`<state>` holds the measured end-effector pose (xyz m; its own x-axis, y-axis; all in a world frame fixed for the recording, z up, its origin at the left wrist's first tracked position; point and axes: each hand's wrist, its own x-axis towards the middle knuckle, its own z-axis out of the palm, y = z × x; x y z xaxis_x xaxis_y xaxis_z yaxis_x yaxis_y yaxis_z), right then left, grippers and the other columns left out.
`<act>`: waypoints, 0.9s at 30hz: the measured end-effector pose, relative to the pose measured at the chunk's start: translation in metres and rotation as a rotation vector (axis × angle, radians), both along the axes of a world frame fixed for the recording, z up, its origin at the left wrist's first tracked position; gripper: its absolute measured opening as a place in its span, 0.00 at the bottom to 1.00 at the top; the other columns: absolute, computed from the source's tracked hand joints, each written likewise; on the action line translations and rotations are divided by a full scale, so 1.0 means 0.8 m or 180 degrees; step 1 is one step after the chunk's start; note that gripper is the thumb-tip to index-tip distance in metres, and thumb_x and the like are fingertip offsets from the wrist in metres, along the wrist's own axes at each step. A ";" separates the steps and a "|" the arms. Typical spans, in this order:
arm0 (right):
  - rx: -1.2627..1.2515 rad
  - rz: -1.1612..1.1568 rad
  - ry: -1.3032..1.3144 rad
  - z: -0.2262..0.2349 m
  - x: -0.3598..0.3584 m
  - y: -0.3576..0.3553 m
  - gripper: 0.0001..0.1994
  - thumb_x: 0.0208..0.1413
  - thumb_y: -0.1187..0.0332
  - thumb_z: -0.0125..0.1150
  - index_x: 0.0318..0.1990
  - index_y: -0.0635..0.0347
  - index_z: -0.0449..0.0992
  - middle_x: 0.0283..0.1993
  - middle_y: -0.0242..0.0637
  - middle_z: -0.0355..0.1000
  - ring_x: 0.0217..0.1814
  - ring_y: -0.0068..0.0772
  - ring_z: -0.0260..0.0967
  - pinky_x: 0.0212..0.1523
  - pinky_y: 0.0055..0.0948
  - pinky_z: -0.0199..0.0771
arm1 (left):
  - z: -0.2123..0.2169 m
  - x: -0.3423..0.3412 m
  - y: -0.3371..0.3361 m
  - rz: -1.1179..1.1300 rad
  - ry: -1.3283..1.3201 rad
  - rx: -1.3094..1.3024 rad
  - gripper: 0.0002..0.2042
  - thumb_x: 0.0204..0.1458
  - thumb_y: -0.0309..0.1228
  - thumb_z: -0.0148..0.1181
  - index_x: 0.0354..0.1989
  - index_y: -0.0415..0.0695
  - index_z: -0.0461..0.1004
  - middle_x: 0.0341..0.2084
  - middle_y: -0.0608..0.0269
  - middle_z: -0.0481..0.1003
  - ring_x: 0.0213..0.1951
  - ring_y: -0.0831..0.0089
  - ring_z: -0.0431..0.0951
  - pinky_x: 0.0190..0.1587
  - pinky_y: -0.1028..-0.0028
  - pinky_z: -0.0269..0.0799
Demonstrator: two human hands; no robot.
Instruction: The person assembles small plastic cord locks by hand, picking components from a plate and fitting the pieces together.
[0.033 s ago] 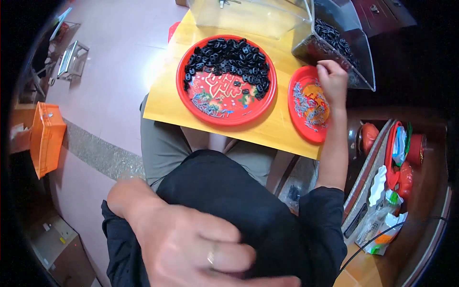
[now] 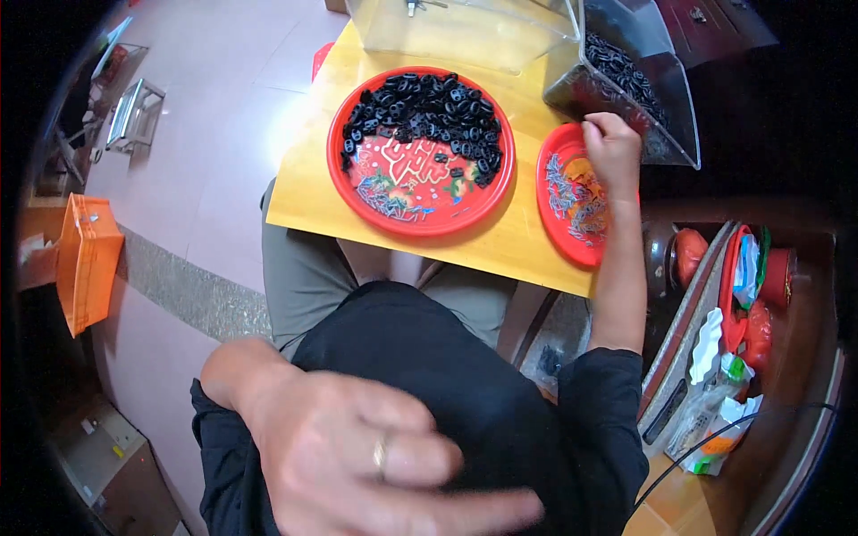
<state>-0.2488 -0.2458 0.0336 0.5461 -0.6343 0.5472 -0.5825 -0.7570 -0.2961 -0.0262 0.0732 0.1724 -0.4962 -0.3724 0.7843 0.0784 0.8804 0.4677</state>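
Observation:
My left hand [image 2: 357, 464] is close up at the bottom, in front of my black shirt. Its index finger stretches out to the right and the other fingers bend; it wears a ring, and I see nothing held. Over the small red plate [image 2: 547, 228] hovers my right hand [image 2: 613, 147], closed with fingertips together; whatever it may hold is hidden. Small grey metal pieces [image 2: 585, 219] lie scattered on that plate. The large round red tray [image 2: 420, 230] holds a heap of small black oval two-holed pieces [image 2: 429, 103] and some thin grey pieces [image 2: 389, 204].
Both trays stand on a yellow table [image 2: 299, 196]. Behind it are a clear plastic box [image 2: 456, 40] and a clear bin [image 2: 684, 116] of black pieces. An orange crate [image 2: 88, 268] is at left, a metal stool [image 2: 134, 116] beyond. Packages [image 2: 715, 438] fill the right shelf.
My left hand has shifted slightly left, its index finger drawing back a little. My right hand has moved slightly left over the small plate, still closed.

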 end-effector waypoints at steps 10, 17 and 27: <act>0.0109 -0.1392 0.2099 -0.020 0.023 -0.013 0.13 0.50 0.59 0.54 0.27 0.59 0.77 0.31 0.45 0.73 0.32 0.51 0.73 0.33 0.44 0.73 | -0.107 0.021 0.017 0.2052 -0.0789 0.1081 0.15 0.36 0.19 0.57 0.37 0.33 0.72 0.24 0.54 0.73 0.23 0.64 0.74 0.26 0.70 0.70; -0.0040 -0.1095 0.1729 -0.037 -0.027 -0.024 0.12 0.49 0.60 0.55 0.26 0.61 0.77 0.31 0.46 0.72 0.33 0.50 0.72 0.34 0.44 0.72 | -0.151 0.030 0.032 0.2377 -0.0368 0.2141 0.11 0.41 0.15 0.55 0.36 0.35 0.72 0.24 0.55 0.74 0.27 0.60 0.74 0.31 0.69 0.70; 0.0305 -0.0982 0.2461 -0.030 0.019 -0.037 0.09 0.44 0.63 0.56 0.25 0.60 0.76 0.29 0.48 0.73 0.33 0.50 0.71 0.34 0.44 0.71 | -0.159 0.026 0.023 0.2488 -0.0543 0.2142 0.09 0.42 0.17 0.56 0.34 0.36 0.71 0.22 0.55 0.71 0.27 0.59 0.73 0.30 0.68 0.68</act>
